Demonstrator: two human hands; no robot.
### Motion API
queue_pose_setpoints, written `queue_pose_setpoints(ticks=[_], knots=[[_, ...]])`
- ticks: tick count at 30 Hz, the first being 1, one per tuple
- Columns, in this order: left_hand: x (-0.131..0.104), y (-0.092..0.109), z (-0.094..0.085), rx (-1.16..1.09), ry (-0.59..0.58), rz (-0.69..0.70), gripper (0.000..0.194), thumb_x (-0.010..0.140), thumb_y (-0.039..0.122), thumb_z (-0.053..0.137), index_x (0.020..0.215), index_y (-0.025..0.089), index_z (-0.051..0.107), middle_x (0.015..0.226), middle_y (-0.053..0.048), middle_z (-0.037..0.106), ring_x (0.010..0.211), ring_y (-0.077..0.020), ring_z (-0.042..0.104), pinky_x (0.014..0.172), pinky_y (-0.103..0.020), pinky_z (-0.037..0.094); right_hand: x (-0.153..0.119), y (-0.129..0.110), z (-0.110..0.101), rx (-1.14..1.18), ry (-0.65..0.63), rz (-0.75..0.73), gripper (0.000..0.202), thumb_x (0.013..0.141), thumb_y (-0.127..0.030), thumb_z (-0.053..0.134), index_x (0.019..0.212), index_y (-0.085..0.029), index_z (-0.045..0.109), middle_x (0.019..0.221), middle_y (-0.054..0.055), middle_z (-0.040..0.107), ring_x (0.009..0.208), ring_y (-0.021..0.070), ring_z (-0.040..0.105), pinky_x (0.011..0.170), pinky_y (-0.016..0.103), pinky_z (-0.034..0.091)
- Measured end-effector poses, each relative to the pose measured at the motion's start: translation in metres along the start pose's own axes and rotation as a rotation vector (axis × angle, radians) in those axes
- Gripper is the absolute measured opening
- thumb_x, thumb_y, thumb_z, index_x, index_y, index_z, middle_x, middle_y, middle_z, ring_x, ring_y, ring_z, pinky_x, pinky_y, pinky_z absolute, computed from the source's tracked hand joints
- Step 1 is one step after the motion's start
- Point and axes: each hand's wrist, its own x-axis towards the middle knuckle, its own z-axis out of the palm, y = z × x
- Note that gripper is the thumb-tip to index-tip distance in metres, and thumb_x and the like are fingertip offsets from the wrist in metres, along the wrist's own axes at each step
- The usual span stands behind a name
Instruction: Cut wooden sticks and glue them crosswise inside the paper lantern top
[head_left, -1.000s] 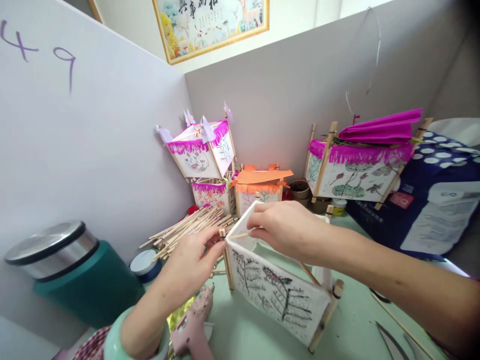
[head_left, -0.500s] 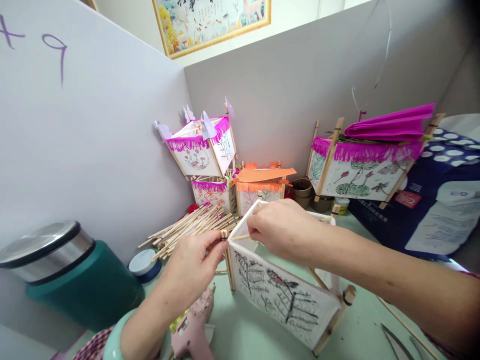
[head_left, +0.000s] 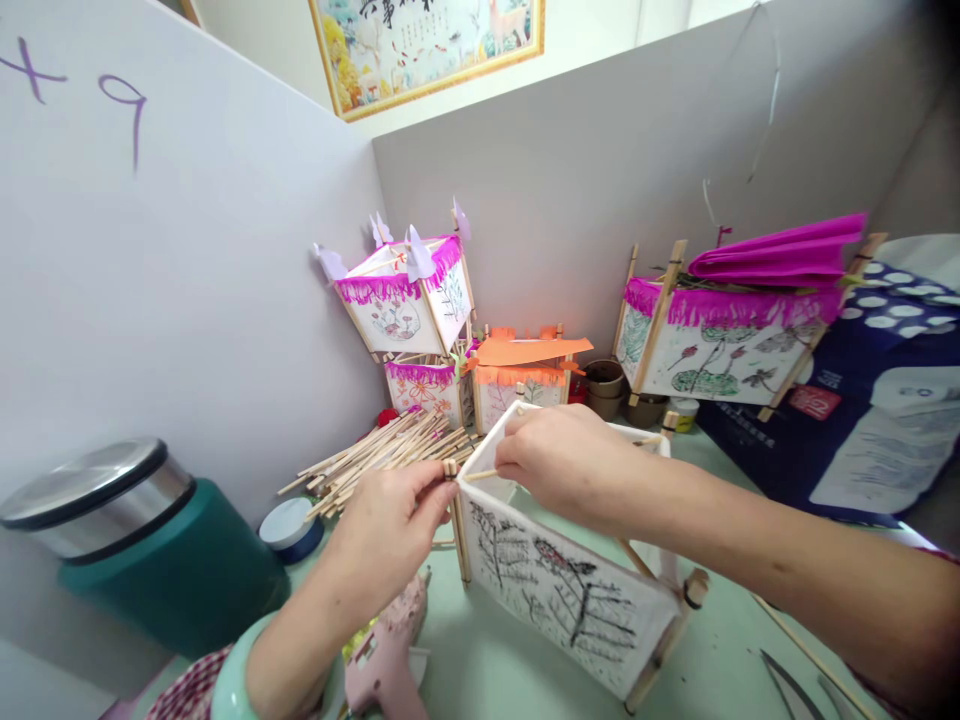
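Observation:
A white four-sided lantern [head_left: 555, 600] with wooden corner posts and black drawn branches stands on the pale green table. My left hand [head_left: 397, 515] pinches the top of its left corner post between thumb and fingers. My right hand [head_left: 551, 450] is closed over the open top, gripping a thin wooden stick [head_left: 482, 475] whose end reaches the left corner. The rest of that stick is hidden by the hand. A pink glue gun [head_left: 386, 655] lies beneath my left wrist.
Loose wooden sticks [head_left: 386, 450] lie piled behind my left hand. A green thermos [head_left: 172, 570] and a round lidded tin [head_left: 291, 530] stand left. Finished-looking lanterns [head_left: 394, 318] are at the back, another lantern [head_left: 720, 355] at right. Scissors [head_left: 791, 685] lie front right.
Hardly anything differs. The whole view has shifted slightly, while both hands keep their grip at the lantern's left corner.

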Motion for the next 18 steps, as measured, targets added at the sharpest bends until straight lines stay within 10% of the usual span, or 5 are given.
queue_pose_setpoints(ticks=[18], knots=[[0.0010,0.0010,-0.0020,-0.005,0.015,0.023,0.028,0.089,0.027,0.044,0.066,0.017,0.057,0.059,0.002,0.059,0.054,-0.0104,0.050,0.052,-0.023,0.035,0.0029,0.0012,0.0066,0.078,0.107,-0.005,0.015,0.081,-0.022,0.060,0.074,-0.022,0.073,0.080,0.003,0.073,0.076,0.0194,0.064,0.057,0.027,0.033]])
